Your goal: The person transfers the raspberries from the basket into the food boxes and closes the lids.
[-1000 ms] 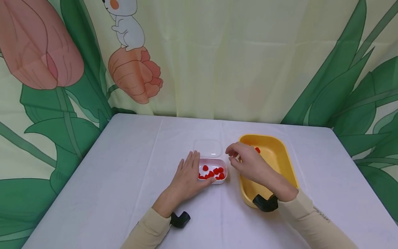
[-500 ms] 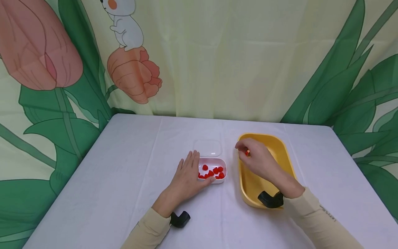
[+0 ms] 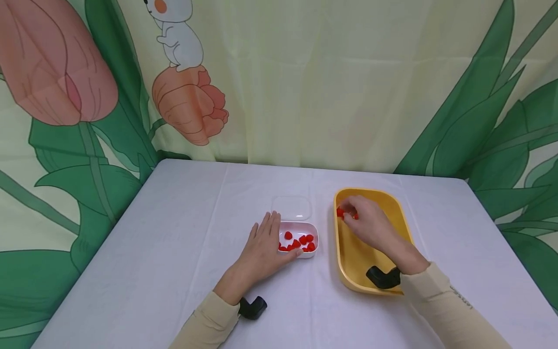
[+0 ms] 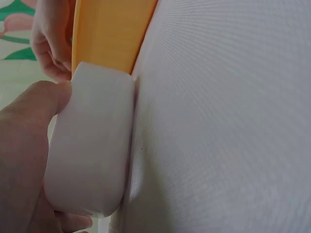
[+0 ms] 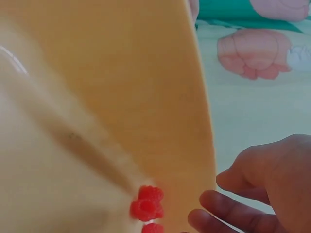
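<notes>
Well, a person's right hand (image 3: 366,219) is over the far left corner of a deep, yellow plastic tray (image 3: 355,261) with round corners. Its thumb and fingers are bent with a gap between them, and nothing shows in that gap. Small, bumpy red berries (image 5: 147,206) lie inside the tray in that corner, near the fingers; some fingers are cut off from view, so I can't tell if any touch a berry. Left of the tray, and apart from it, sits a small pink and white box (image 3: 298,227) with more red berries (image 3: 296,243) in it. The left hand (image 3: 263,254) is there too, its fingers straight along the box's left side and its thumb on the near edge. Also left of the tray, behind the box, lies a flat, see-through plastic lid (image 3: 291,208). A pale cloth (image 3: 139,271) is under the tray.
</notes>
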A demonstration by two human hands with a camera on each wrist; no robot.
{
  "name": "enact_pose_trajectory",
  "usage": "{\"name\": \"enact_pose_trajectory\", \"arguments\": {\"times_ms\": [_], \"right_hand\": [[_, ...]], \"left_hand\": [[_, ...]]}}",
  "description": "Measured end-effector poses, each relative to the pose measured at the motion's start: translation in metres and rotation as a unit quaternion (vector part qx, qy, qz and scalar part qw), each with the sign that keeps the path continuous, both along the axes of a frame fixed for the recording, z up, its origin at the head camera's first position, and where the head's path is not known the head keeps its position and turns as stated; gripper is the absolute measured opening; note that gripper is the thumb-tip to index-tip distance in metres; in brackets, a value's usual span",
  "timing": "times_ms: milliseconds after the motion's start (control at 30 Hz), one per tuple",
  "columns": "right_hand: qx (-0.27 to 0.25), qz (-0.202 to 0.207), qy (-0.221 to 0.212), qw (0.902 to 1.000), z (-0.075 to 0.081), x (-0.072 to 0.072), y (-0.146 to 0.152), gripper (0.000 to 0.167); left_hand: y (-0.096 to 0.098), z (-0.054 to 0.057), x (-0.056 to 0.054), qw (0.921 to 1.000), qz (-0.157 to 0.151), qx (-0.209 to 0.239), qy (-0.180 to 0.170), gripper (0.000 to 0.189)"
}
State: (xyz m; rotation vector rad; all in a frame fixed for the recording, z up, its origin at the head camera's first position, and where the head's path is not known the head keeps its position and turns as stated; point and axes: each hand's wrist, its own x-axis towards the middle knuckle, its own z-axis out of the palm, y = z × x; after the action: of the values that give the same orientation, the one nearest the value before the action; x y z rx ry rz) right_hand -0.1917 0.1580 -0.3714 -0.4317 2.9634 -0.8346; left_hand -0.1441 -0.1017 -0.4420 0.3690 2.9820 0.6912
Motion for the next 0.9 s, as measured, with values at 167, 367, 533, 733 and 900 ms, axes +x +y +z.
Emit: {"name": "enact_pose_trajectory", "arguments": {"times_ms": [167, 367, 533, 733, 900], "right_hand": [[0.010, -0.003, -0.012, 0.9999, -0.006, -0.005, 0.003, 0.018], [0.022, -0.008, -0.020, 0.9995, -0.012, -0.009, 0.006, 0.016], [0.029, -0.005, -0.011, 0.9995, -0.017, -0.013, 0.009, 0.014], [0.031, -0.003, -0.023, 0.9993, -0.025, -0.017, 0.012, 0.015], [0.034, 0.002, -0.018, 0.9993, -0.030, -0.019, 0.011, 0.015]], "left_hand": [[0.001, 0.001, 0.001, 1.0000, 0.001, 0.004, -0.003, 0.104], [0.001, 0.002, 0.001, 1.0000, 0.002, 0.003, -0.005, 0.104], [0.002, 0.002, 0.000, 1.0000, 0.002, 0.005, -0.003, 0.104], [0.002, 0.001, 0.000, 1.0000, 0.003, 0.002, -0.005, 0.104], [0.002, 0.001, 0.000, 1.0000, 0.006, 0.004, -0.005, 0.104]]}}
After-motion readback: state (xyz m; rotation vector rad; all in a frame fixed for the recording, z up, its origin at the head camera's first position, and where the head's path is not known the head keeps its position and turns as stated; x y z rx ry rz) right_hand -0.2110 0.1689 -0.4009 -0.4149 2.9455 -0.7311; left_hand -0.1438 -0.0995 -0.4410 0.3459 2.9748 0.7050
